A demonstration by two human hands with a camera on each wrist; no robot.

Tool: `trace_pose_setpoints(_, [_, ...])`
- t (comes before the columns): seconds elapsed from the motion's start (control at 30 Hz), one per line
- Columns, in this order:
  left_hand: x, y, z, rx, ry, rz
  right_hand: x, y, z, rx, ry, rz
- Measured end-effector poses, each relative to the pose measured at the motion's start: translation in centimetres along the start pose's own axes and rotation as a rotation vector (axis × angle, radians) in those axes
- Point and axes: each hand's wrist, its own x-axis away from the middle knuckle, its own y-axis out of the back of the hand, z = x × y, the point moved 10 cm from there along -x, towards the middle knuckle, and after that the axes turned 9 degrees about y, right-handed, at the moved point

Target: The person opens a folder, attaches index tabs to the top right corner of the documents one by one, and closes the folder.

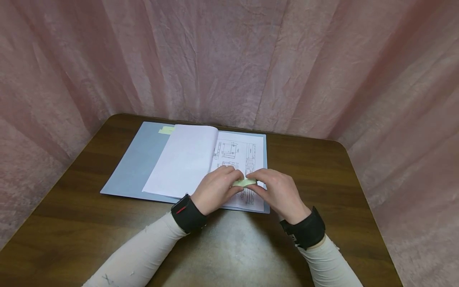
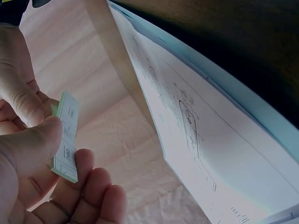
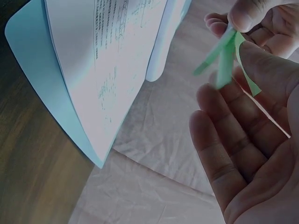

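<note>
Over the right-hand page, my left hand [image 1: 216, 187] pinches one end of a small pad of pale green sticky notes [image 1: 244, 182] between thumb and fingers. My right hand [image 1: 281, 193] pinches at its other end. Printed backing shows on the sticky-note pad [image 2: 66, 140] in the left wrist view. Green strips [image 3: 226, 60] fan apart in the right wrist view, with the right thumb against one of them. Beneath lies an open blue-grey folder [image 1: 132, 159] with a technical drawing [image 1: 229, 149] on the right and a blank white sheet [image 1: 183, 159] turned over to the left.
A pale green sticky tab [image 1: 166, 130] juts from the upper left edge of the turned sheet. The folder lies on a brown wooden table [image 1: 312, 159]. Pink curtains [image 1: 222, 59] hang behind the table and at both sides.
</note>
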Motion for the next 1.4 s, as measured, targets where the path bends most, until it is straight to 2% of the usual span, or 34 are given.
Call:
trace_pose_setpoints(0.5, [0.3,-0.8,-0.3,-0.067,-0.012,0.038,0.0,-0.4,1.0,0.072,0.098,-0.016])
trace_pose_setpoints(0.8, [0.2,-0.9,-0.2,-0.067,-0.007,0.046,0.0,-0.4,1.0,0.11,0.089,-0.014])
trace_pose_setpoints(1.03, [0.3,-0.8,-0.2,-0.074,-0.007,0.052,-0.2,-0.5,1.2,0.11,0.114,-0.017])
trace_pose_setpoints(1.4, [0.1,-0.7,-0.2,-0.049,-0.003,0.033,-0.1,0.2,0.9,0.166,0.073,-0.067])
